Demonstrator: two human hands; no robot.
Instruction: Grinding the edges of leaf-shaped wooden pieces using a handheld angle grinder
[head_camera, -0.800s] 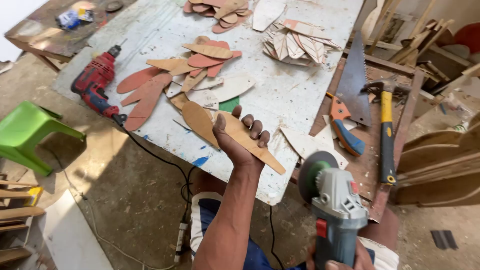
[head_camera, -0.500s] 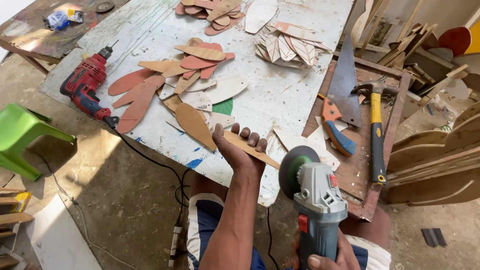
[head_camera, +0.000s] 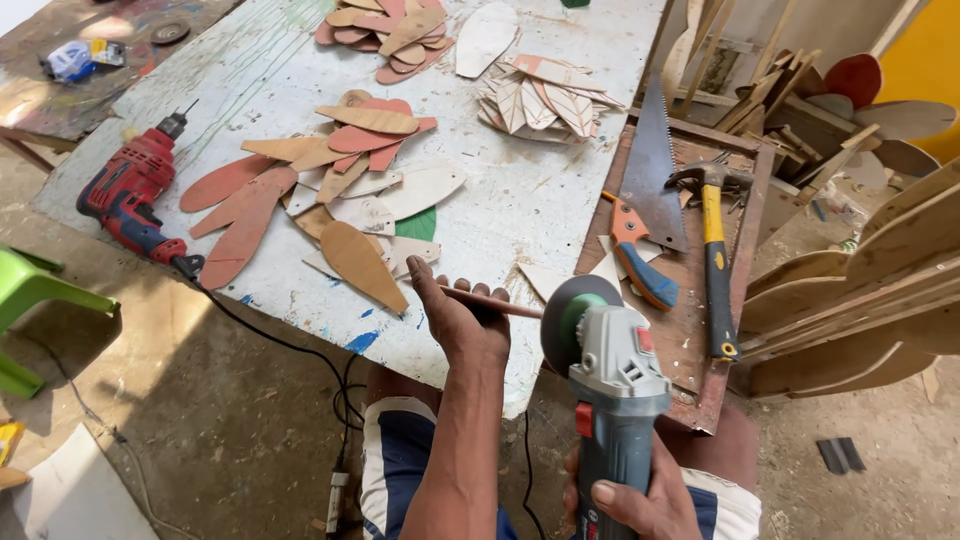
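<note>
— Between the two hands, what meets what?

— The left hand (head_camera: 468, 325) pinches a thin wooden leaf-shaped cutout (head_camera: 492, 303) edge-on, fingers curled tight over it, its free end pointing at the disc of the angle grinder (head_camera: 600, 370). The right hand (head_camera: 640, 500) is wrapped closed around the grinder's grey body, low and near the person's lap.

— How would the edge be dressed well?

— Probably by bringing the cutout to the disc lightly, keeping it level and the left fingertips back from the wheel, with the grinder's body held steady.

— And around the hands?

— Just beyond the left hand, on the white worktop (head_camera: 520, 190), lies a tan teardrop cutout (head_camera: 360, 262) among a spread of red and pale ones. Farther left sits a red electric drill (head_camera: 135, 195). Beyond the right hand lie a handsaw (head_camera: 645, 190) and a yellow-handled claw hammer (head_camera: 715, 250).
</note>
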